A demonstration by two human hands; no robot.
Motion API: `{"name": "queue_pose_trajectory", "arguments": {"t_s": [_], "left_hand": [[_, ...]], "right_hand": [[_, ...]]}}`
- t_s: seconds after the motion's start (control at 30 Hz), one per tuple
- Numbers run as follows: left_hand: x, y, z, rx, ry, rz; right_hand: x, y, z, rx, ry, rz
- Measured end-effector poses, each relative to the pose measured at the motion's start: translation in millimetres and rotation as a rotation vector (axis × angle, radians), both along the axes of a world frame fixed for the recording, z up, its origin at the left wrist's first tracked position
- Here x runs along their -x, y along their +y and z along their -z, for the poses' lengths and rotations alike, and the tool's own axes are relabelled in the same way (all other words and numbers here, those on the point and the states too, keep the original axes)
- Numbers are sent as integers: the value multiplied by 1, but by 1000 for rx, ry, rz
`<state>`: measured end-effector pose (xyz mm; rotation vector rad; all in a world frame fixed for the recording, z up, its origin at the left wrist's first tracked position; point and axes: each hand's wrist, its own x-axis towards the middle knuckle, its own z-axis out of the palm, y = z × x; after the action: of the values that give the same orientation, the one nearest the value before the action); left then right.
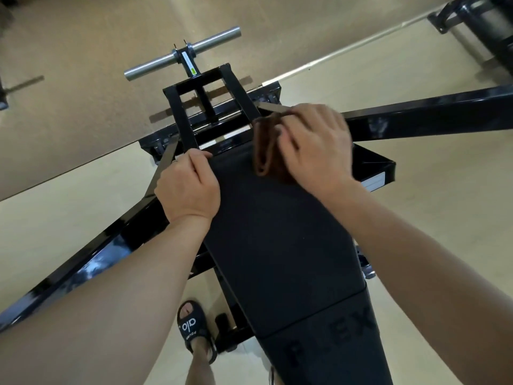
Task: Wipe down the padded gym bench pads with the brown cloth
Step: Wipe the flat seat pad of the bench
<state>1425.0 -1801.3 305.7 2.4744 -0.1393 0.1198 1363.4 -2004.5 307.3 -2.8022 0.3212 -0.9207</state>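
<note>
Our left hand (pixel 186 187) grips the long pad's (pixel 277 240) far corner to steady it; right hand (pixel 316 145) fingers spread, pressing the brown cloth (pixel 265 151) there.

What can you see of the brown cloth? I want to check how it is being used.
The brown cloth is folded into a thick, narrow wad with rolled edges, and looks soft like terry. It lies on the far end of the long black pad, near its right corner. The right hand presses on it from above, covering its right part. The left hand does not touch it.
</note>
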Motion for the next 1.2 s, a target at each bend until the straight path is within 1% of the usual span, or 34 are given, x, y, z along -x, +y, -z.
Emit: {"name": "queue_pose_trajectory", "arguments": {"t_s": [0.03,0.1,0.13,0.17,0.23,0.33,0.4,0.43,0.53,0.57,0.6,0.67,0.7,0.77,0.83,0.9,1.03,1.1,1.2], "left_hand": [[0,0,-1,0,-2,3],[0,0,-2,-4,0,6],[0,-1,-3,-3,3,5],[0,-1,-3,-3,7,4],[0,-1,-2,-5,10,-3],[0,-1,-1,-8,9,-12],[0,-2,-2,-6,4,-12],[1,-2,-2,-6,0,-10],[1,-3,-4,-7,-9,-5],[1,-3,-4,-4,-15,-2],[0,-2,-5,-2,-24,3],[-1,-1,-4,2,-48,16],[-2,-1,-2,3,-57,23],[-2,0,0,0,-58,32],[-2,0,1,0,-48,28],[-3,1,3,-5,-48,17],[-3,1,4,-7,-54,-4],[-4,1,5,-17,-37,-11],[-4,0,3,-33,-26,-1]], "right_hand": [[6,-9,2,-109,21,92],[14,0,3,-399,83,294],[18,13,5,-478,101,382],[24,26,7,-482,112,446],[45,49,19,-431,122,504],[90,78,41,-462,191,585],[106,91,51,-463,232,618],[102,94,50,-466,235,632],[58,106,35,-563,190,742],[46,117,29,-549,182,718],[43,133,26,-486,190,619],[59,164,32,-317,257,274],[71,166,37,-236,290,128],[81,140,42,-114,304,-40],[73,109,39,-14,267,-127],[58,91,30,30,232,-166],[21,86,7,-16,194,-169],[1,78,-5,-30,171,-247],[-13,67,-13,12,195,-375]]}}
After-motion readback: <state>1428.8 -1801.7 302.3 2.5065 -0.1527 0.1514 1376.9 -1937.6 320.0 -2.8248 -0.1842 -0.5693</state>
